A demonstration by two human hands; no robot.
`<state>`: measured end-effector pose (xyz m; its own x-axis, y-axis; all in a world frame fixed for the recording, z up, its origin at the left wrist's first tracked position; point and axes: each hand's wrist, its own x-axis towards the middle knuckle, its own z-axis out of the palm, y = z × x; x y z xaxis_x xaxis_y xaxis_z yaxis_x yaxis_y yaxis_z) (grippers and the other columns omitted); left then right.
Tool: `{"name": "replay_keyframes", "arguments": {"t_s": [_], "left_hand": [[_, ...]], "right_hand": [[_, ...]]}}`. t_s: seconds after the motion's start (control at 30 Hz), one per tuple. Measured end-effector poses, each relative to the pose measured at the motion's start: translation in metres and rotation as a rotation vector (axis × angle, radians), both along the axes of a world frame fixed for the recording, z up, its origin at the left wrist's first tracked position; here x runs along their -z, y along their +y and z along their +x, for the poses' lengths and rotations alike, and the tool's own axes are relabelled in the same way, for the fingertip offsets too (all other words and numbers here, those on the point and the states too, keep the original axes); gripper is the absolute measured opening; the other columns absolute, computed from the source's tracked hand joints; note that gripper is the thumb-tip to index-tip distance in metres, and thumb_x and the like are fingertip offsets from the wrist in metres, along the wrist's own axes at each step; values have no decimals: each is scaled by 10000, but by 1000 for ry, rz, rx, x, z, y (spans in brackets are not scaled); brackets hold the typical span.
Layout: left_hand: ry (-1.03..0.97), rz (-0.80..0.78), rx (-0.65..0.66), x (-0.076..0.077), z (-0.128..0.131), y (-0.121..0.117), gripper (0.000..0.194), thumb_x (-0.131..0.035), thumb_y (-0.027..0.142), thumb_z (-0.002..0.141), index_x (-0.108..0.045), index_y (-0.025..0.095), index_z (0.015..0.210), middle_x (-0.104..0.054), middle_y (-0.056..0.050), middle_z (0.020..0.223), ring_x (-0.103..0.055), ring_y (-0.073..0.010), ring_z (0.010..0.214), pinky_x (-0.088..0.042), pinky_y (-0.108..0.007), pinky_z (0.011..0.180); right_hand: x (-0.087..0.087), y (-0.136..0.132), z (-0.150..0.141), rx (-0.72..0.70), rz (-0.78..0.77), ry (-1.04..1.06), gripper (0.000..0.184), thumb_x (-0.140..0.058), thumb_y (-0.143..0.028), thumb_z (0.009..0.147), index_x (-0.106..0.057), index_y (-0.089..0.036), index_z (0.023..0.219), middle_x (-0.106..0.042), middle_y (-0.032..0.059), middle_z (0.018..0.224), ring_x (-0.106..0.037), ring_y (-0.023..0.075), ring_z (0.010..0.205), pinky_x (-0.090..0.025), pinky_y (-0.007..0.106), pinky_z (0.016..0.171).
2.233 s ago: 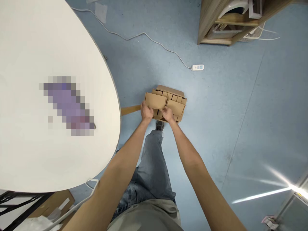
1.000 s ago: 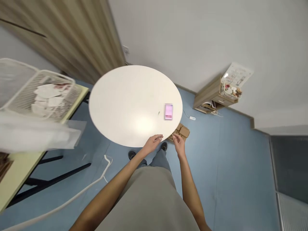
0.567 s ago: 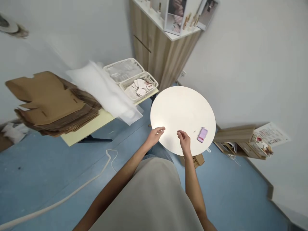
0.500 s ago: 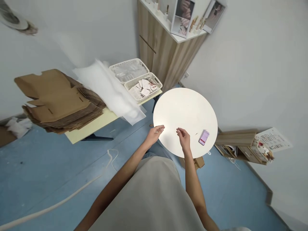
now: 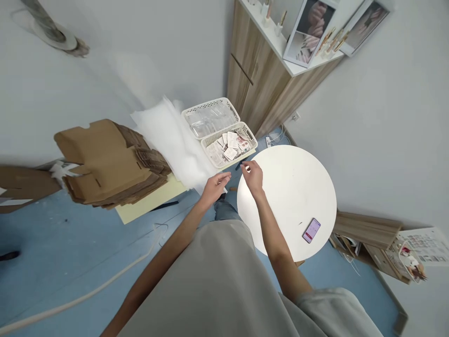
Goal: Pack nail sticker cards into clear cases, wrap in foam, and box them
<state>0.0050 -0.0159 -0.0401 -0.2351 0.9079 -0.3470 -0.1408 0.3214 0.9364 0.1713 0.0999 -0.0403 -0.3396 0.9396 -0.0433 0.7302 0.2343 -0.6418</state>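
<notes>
My left hand (image 5: pixel 213 188) hangs in the air in front of the white foam sheets (image 5: pixel 187 157), fingers stretched out, holding nothing. My right hand (image 5: pixel 254 179) is over the left edge of the round white table (image 5: pixel 280 187), its fingers loosely curled with a gap at the thumb and nothing seen in them. Just beyond my hands a white basket (image 5: pixel 206 157) holds small printed cards (image 5: pixel 231 146). Behind it stands another white basket (image 5: pixel 186 112) with clear plastic bags (image 5: pixel 212 119). Flat brown cardboard boxes (image 5: pixel 108 164) lie stacked to the left.
The cardboard, foam and baskets rest on a pale yellow table (image 5: pixel 150 201). A phone (image 5: pixel 311 230) lies on the round table. A wooden cabinet (image 5: pixel 259 89) with framed pictures (image 5: pixel 308 32) stands behind. A low shelf (image 5: pixel 368 229) is at right. A white hose (image 5: pixel 115 278) crosses the left floor.
My hands came up from the open cardboard box on the floor, leaving it. My view turned left toward the yellow table, and my right hand moved left across the round table's edge.
</notes>
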Motion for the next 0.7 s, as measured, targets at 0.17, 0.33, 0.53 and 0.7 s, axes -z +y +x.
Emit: {"name": "replay_keyframes", "arguments": {"t_s": [0.17, 0.33, 0.53, 0.7], "left_hand": [[23, -30, -35, -4, -27, 53, 590, -754, 640, 891, -812, 191, 1269, -800, -145, 1327, -723, -353, 1296, -558, -483, 1157], [-7, -80, -83, 4, -43, 75, 541, -768, 617, 892, -824, 210, 1245, -797, -129, 1339, -716, -348, 1309, -539, -471, 1181], [-12, -80, -101, 12, -72, 91, 492, -765, 572, 880, -837, 203, 1197, -805, -132, 1320, -725, -340, 1287, -543, -474, 1164], [-26, -43, -77, 8, -101, 106, 442, -751, 495, 882, -835, 197, 1197, -808, -132, 1310, -731, -327, 1278, -540, -469, 1162]], "right_hand": [[22, 82, -54, -195, 6, -342, 356, -519, -180, 1051, -689, -167, 1364, -666, 167, 1411, -586, 320, 1347, -555, 409, 1074], [53, 138, -92, -385, -36, -626, 426, -529, -46, 975, -630, -130, 1380, -632, 208, 1476, -567, 320, 1382, -583, 409, 1024], [76, 153, -108, -476, -50, -754, 376, -526, -62, 1012, -620, -81, 1376, -689, 237, 1402, -607, 328, 1336, -567, 412, 1024], [68, 149, -114, -458, -63, -761, 326, -498, -101, 1046, -691, -88, 1309, -742, 240, 1324, -660, 326, 1259, -546, 393, 1007]]}}
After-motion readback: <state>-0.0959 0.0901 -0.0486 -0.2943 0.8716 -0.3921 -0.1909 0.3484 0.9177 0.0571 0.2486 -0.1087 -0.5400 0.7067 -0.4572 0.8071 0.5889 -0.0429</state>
